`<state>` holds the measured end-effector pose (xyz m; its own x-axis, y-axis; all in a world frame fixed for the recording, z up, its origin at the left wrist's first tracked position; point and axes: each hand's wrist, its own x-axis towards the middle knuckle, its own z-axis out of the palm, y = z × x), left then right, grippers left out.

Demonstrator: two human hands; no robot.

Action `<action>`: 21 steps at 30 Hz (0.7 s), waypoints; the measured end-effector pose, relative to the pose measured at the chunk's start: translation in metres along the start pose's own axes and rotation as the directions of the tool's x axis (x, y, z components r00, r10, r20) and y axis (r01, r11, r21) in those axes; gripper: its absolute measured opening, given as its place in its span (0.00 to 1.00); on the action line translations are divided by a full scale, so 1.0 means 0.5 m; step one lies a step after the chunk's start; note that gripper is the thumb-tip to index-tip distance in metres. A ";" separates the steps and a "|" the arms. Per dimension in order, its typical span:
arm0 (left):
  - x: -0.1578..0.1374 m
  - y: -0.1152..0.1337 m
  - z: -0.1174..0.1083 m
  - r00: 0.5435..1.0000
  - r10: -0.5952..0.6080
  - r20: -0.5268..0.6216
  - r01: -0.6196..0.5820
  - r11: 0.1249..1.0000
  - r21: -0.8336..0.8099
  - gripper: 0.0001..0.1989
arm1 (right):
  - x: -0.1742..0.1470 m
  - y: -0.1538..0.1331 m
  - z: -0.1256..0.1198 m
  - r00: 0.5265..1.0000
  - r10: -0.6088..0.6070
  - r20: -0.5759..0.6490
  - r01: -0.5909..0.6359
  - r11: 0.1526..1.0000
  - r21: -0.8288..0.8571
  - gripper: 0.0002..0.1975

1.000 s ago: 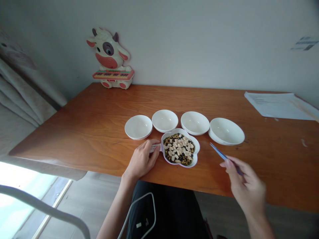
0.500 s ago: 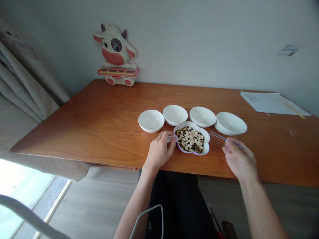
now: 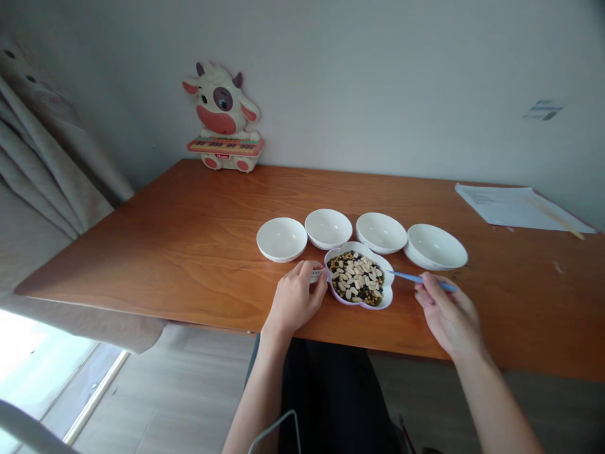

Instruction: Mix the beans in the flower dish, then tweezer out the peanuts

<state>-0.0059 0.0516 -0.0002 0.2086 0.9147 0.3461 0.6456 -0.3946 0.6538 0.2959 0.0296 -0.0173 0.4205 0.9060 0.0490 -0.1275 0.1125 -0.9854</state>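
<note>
A flower-shaped bowl (image 3: 387,292) with a pale purple outside stands near the table's front edge. Inside it lie peanut halves (image 3: 360,272) on top of small dark and yellowish grains or beans (image 3: 339,287). My left hand (image 3: 297,295) is closed at the bowl's left edge, thumb and fingers pinching it beside a small white printed label (image 3: 316,275). Between the thumb and fingers of my right hand (image 3: 449,315) is a pair of blue tweezers (image 3: 410,277), pointing left. Their tips reach the bowl's right rim, with nothing visible in them.
Behind the flower-shaped bowl, white round bowls stand in a row: far left (image 3: 282,241), centre left (image 3: 328,228), centre right (image 3: 380,233) and far right (image 3: 435,247). A cow-shaped toy keyboard (image 3: 224,120) leans on the wall. Papers (image 3: 517,207) lie at the back right.
The tweezers have moved left to the flower-shaped bowl's rim; their two prongs, seen apart earlier, now look like one strip. My left hand keeps its hold. The whole view has shifted slightly.
</note>
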 end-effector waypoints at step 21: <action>0.009 0.011 -0.003 0.994 -0.108 -0.008 0.108 0.994 -0.029 0.08 | 0.154 -0.089 0.092 0.242 -0.702 0.670 0.968 0.223 -0.117 0.17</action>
<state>-0.0027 0.0537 0.0059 0.1314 0.9514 0.2785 0.6428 -0.2957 0.7067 0.2927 0.1129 0.0376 -0.4105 0.4142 0.8124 0.4836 0.8542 -0.1911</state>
